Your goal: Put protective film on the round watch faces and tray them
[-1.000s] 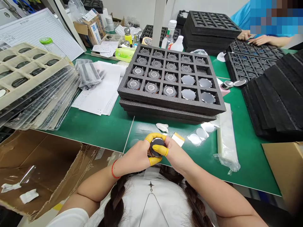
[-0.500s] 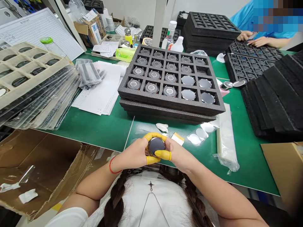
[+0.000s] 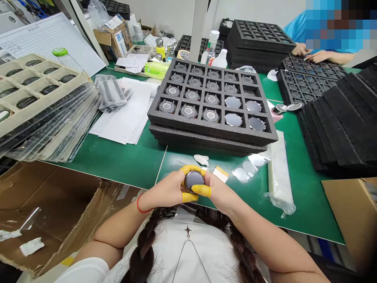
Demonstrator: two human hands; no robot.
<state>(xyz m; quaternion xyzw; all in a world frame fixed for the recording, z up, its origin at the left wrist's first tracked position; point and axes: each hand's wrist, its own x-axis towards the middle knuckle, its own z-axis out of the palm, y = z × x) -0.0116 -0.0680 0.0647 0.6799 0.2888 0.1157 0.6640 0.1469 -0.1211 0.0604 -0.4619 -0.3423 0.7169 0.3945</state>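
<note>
A round, dark-faced watch case (image 3: pixel 194 181) is held between both hands near the table's front edge. My left hand (image 3: pixel 173 188) curls round its left side, yellow finger cots on the fingers and thumb. From the right, my right hand (image 3: pixel 213 188) grips it too, its yellow-covered thumb lying over the lower part of the face. Beyond the hands stands a black foam tray (image 3: pixel 212 125) with watch cases in its cells, one cell bare. A crumpled white wipe (image 3: pixel 201 159) and a small white-and-yellow pad (image 3: pixel 220 174) lie just past my fingers.
Round clear films (image 3: pixel 246 169) and a long plastic-wrapped white pack (image 3: pixel 280 173) lie to the right. Stacked blister trays (image 3: pixel 59 125) stand at left, foam sheets (image 3: pixel 344 118) at right. A cardboard box (image 3: pixel 59 212) sits below left. Across the table, a co-worker's hands (image 3: pixel 316 56) work over trays.
The watch case stays in both hands, its face tilted slightly and now paler. The view has shifted a little. The hands hold nearly the same place.
</note>
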